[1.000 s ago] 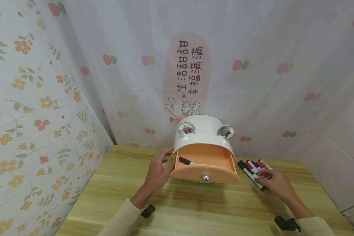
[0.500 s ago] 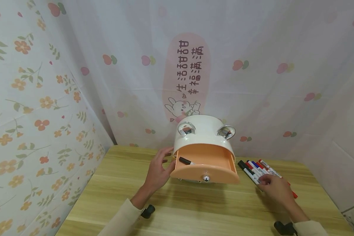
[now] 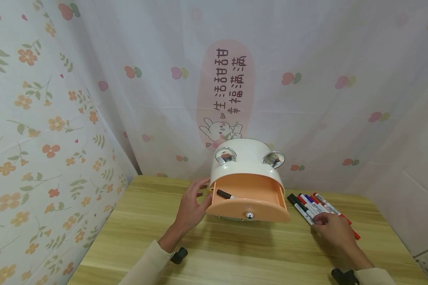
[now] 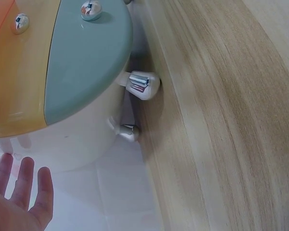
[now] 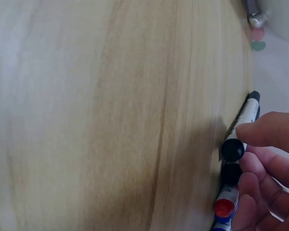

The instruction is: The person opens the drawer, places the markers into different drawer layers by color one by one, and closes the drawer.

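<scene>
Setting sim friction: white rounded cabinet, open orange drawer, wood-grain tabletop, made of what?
White rounded cabinet: probably glossy plastic, bright highlights. Open orange drawer: likely glossy plastic, front sheen, even colour. Wood-grain tabletop: satin wood or laminate; grain fits either.

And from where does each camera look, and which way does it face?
Head: on the person's head, forward and down at the cabinet; left grip, right grip and sleeves show.
Left wrist: on that wrist, at the cabinet's green drawer; left fingers show.
Right wrist: on that wrist, at the markers; right grip shows.
Shared: head and right wrist both see the markers.
</scene>
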A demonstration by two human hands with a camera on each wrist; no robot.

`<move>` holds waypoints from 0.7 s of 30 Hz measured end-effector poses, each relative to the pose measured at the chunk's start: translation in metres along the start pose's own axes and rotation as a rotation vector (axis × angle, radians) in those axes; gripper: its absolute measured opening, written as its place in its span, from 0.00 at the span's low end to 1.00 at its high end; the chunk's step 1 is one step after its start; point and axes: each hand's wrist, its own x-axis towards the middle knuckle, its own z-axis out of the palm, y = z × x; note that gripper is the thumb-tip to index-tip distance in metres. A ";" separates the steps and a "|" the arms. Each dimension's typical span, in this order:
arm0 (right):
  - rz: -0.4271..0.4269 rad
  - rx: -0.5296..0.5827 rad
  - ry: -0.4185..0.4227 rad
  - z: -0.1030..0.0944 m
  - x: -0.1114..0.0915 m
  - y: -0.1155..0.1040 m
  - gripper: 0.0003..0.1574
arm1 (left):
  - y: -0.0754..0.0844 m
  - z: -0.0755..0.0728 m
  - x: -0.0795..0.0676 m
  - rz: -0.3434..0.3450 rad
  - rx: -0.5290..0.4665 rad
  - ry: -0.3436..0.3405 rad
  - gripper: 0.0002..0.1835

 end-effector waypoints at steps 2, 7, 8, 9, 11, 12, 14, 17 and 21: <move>0.011 0.008 -0.007 0.001 -0.001 -0.001 0.18 | 0.000 0.000 0.000 -0.004 0.000 -0.001 0.24; 0.020 0.012 -0.015 0.002 -0.001 -0.003 0.17 | 0.001 0.000 0.000 -0.016 0.000 -0.003 0.25; 0.018 0.009 -0.016 0.002 -0.001 -0.003 0.17 | 0.001 0.000 0.000 -0.015 0.002 -0.003 0.25; 0.023 0.010 -0.021 0.002 0.000 -0.003 0.17 | 0.001 0.000 -0.001 -0.013 0.003 -0.002 0.25; 0.033 0.002 -0.034 0.002 0.000 -0.004 0.19 | 0.001 -0.001 -0.001 -0.007 0.007 0.001 0.25; 0.033 -0.004 -0.038 0.002 0.001 -0.004 0.19 | 0.000 -0.001 -0.001 0.000 0.008 0.003 0.25; 0.029 -0.023 -0.044 0.001 0.001 -0.004 0.19 | 0.000 -0.001 0.000 0.010 0.008 0.008 0.25; 0.014 -0.045 -0.051 0.002 0.000 -0.006 0.18 | -0.001 0.000 0.000 0.021 0.011 0.012 0.25; -0.028 -0.062 -0.042 0.003 -0.001 -0.008 0.16 | -0.001 0.000 0.000 0.018 0.015 0.010 0.25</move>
